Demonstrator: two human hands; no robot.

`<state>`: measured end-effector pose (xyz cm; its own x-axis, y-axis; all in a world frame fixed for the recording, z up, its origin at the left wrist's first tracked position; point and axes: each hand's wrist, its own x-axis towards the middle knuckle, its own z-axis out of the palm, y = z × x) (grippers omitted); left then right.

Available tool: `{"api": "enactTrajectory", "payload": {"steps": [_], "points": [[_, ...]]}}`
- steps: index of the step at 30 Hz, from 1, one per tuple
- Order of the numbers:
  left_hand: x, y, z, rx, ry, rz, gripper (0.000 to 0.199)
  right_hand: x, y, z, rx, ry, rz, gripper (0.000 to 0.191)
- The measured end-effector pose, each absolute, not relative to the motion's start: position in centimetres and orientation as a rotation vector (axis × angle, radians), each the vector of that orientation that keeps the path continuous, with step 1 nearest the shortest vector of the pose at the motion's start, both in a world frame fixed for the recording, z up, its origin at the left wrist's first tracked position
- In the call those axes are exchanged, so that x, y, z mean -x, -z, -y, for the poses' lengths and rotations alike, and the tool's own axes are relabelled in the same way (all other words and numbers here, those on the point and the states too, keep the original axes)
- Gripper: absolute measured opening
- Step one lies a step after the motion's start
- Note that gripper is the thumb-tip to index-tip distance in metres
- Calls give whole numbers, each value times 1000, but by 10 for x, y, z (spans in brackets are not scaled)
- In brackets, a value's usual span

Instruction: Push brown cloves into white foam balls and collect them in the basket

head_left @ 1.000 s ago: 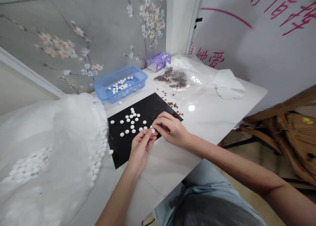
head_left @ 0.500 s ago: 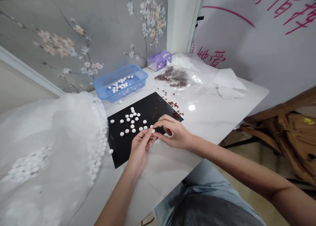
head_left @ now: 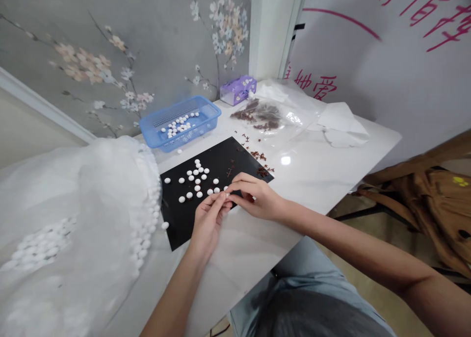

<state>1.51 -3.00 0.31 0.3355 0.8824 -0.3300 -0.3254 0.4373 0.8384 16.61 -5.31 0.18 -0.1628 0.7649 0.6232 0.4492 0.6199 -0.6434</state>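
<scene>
Beads [head_left: 197, 188], small round white ones, are what I've got going here, and plenty are loose yet. On my marble-look counter [head_left: 316, 180], a big sheer white fabric [head_left: 73, 194] drapes over the left end, with beads already lined along its edge and bunched in a patch. Mid-counter sits a black mat [head_left: 176, 229] holding a loose scatter of them, more lie in a blue plastic basket [head_left: 198, 101] at the back edge, and one stray sits just off the mat's left side. Toward the back right there's a clear plastic bag [head_left: 290, 116] of dark reddish-brown bits, some spilled near the mat's far corner. My left hand [head_left: 209, 224] and right hand [head_left: 255, 197] meet over the mat, fingertips [head_left: 222, 197] curled together at the end of a row of beads; they hide whether I'm pinching one, so I can't tell. The fabric bulges close against the mat, crowding my left side.
</scene>
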Motion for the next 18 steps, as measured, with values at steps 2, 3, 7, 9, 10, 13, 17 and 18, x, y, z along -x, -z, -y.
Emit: {"api": "enactTrajectory", "payload": {"steps": [2,3,7,9,10,13,17,18], "points": [[-15,-2,29,-760,-894,-904,16,-166,-1,53,976,-382,1799,11],[-15,-2,29,-770,-894,-908,17,-166,-1,53,974,-383,1797,11],[-16,-3,32,-834,-907,-935,17,-169,-5,52,1001,-460,1815,10],[-16,-4,34,-877,-935,-952,16,-172,-11,48,1027,-610,1790,9],[-16,-4,35,-905,-956,-966,16,-173,-15,45,1044,-711,1754,10],[-15,-3,36,-1123,-1015,-1082,18,-174,-21,27,1161,-867,1634,10],[-10,0,35,-1596,-1014,-1295,17,-165,-20,-10,1412,-594,1841,8],[-9,0,36,-1688,-992,-1335,16,-161,-18,-19,1459,-534,1903,11]]}}
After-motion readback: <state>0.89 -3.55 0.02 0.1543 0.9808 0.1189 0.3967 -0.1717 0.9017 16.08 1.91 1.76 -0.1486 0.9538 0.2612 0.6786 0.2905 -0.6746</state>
